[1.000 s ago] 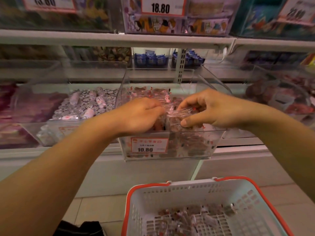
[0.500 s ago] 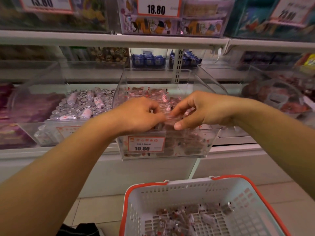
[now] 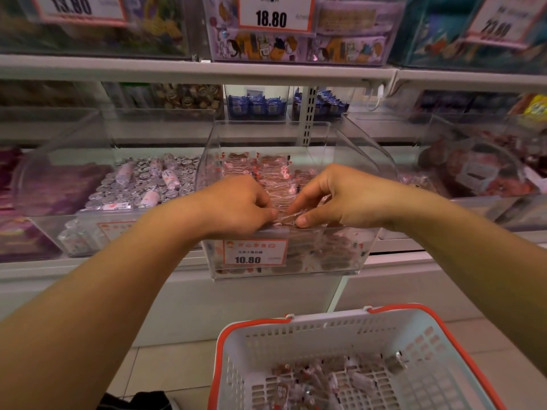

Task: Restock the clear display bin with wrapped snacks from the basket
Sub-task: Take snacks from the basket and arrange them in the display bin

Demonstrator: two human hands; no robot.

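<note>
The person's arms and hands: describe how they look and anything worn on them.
Both forearms are bare from the frame edges to the wrists: no sleeves show. The left hand and the right hand wear no gloves, and no rings, watch or bracelet can be seen. A small dark speck sits near the right wrist; what it is cannot be told. Nails look short and unpainted.

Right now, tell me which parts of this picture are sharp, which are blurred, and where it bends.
Head view: sharp on both hands, left and right, and the 10.80 price tag; upper corner tags smear; shelf edge bows from the wide lens; dim pinkish light, faint sheen on the clear bin.
</note>
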